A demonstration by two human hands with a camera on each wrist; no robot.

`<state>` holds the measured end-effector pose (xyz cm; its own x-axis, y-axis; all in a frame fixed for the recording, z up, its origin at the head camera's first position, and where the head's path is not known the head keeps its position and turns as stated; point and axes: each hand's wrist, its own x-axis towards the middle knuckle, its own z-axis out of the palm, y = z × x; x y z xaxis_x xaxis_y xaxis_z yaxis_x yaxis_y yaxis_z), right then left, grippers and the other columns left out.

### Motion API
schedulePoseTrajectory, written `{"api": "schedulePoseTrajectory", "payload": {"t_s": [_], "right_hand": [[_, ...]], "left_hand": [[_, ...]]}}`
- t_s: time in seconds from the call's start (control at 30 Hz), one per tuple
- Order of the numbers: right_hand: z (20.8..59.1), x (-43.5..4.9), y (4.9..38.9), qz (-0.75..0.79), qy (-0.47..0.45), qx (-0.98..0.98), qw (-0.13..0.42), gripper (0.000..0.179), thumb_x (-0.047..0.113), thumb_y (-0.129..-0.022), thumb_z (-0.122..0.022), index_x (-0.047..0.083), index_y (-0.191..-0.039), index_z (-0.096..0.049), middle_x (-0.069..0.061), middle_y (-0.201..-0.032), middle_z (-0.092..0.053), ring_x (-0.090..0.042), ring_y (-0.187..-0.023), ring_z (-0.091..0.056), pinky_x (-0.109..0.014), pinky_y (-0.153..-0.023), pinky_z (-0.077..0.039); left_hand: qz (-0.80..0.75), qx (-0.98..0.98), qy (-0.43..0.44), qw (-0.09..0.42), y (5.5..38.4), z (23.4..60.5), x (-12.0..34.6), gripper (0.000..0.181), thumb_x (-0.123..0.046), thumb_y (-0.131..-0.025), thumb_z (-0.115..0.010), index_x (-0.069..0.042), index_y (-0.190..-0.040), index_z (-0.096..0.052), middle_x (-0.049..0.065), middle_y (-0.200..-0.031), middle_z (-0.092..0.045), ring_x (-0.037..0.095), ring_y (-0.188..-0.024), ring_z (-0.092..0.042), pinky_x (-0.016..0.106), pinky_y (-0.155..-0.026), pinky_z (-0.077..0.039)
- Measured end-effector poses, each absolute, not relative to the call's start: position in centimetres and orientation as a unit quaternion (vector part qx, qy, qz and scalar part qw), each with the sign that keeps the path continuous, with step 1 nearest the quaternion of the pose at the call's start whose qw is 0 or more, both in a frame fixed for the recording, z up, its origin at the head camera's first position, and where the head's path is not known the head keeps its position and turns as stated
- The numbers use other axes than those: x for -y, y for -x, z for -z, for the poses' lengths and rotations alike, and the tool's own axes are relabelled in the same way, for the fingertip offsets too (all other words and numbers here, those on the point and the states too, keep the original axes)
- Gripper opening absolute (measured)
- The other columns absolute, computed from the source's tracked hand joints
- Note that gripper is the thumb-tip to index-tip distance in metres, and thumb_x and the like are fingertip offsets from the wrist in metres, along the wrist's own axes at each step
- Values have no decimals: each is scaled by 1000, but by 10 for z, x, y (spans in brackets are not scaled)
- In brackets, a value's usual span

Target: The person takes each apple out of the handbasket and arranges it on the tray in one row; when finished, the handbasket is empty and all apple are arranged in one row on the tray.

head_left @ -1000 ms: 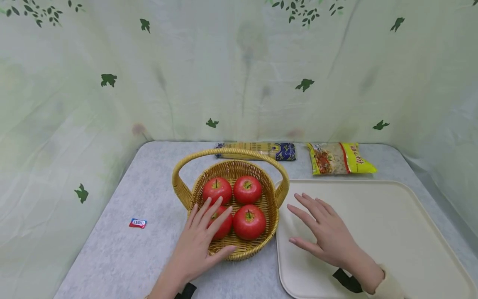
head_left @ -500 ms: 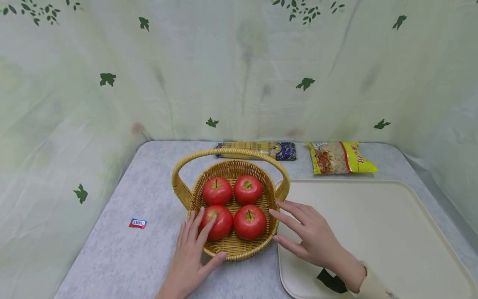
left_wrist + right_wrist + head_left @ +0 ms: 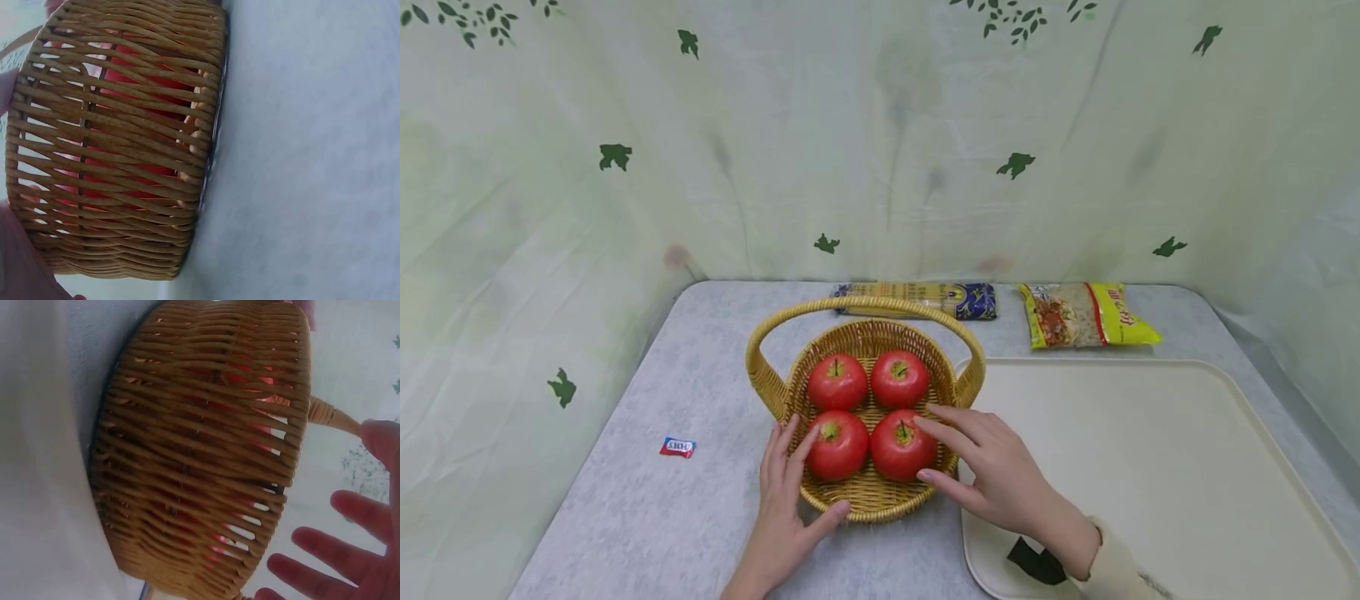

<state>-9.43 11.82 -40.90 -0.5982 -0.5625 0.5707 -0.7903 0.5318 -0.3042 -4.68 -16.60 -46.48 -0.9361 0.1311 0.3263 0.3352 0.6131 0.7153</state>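
A wicker basket (image 3: 880, 510) with a tall arched handle stands on the table and holds several red apples. My left hand (image 3: 781, 517) is at its near left rim, fingers stretched beside the near left apple (image 3: 837, 457) and thumb by the front rim. Over the right rim reaches my right hand (image 3: 1003, 479), its fingertips at the near right apple (image 3: 898, 457); whether they touch it I cannot tell. In the right wrist view the fingers of the right hand (image 3: 359, 556) are spread above the basket's woven side (image 3: 200, 444). The left wrist view shows the woven wall (image 3: 125, 144) close up.
A cream tray (image 3: 1120, 467) lies right of the basket, partly under my right forearm. Behind are a pack of noodles (image 3: 917, 298) and a yellow food bag (image 3: 1082, 317). A small red and blue packet (image 3: 678, 447) lies left. A patterned curtain (image 3: 880, 142) surrounds the table.
My right hand has moved left from above the tray to over the basket's right side. My left hand has drawn back from over the apples to the near left rim. The basket has stayed put.
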Motion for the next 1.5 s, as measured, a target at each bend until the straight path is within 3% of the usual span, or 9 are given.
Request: {"api": "schedulePoseTrajectory", "payload": {"t_s": [0.23, 0.73, 1.03, 1.27, 1.5], "right_hand": [[413, -108, 97, -269, -382, 874, 133, 57, 52, -89, -60, 23, -137, -53, -4, -136, -50, -19, -118, -50, -44, -92, -43], [414, -89, 108, -243, -353, 903, 32, 56, 58, -89, -55, 25, -133, -55, -20, -141, -42, -35, -122, -47, -52, -97, -36], [414, -82, 110, -227, -344, 910, 35, 49, 51, -87, -63, 25, -129, -59, -19, -131, -52, -33, -117, -51, -52, -96, -37], [413, -79, 109, -221, -340, 913, 47, 49, 49, -85, -65, 26, -127, -59, -15, -121, -56, -28, -102, -58, -51, -90, -41], [413, -76, 111, -206, -335, 919, 41, 52, 50, -85, -66, 24, -129, -57, -15, -116, -57, -26, -92, -60, -48, -83, -44]], "left_hand": [[463, 866, 141, 126, 49, 472, 170, 91, -22, -74, -80, -17, -149, -30, 9, -155, -11, 36, -139, 9, 74, -95, -9], [484, 854, 147, 120, 50, 475, 172, 88, -16, -74, -79, -17, -148, -32, 8, -155, -13, 28, -140, 11, 74, -95, -9], [486, 854, 144, 115, 50, 476, 172, 92, -17, -75, -78, -14, -150, -26, 7, -156, -7, 28, -140, 12, 74, -94, -11], [499, 848, 145, 103, 50, 477, 171, 93, -15, -78, -76, -11, -151, -20, 9, -156, 1, 28, -140, 13, 74, -94, -13], [525, 833, 143, 96, 51, 477, 170, 91, -11, -79, -74, -13, -152, -19, 7, -156, 3, 25, -141, 2, 70, -95, -16]]}}
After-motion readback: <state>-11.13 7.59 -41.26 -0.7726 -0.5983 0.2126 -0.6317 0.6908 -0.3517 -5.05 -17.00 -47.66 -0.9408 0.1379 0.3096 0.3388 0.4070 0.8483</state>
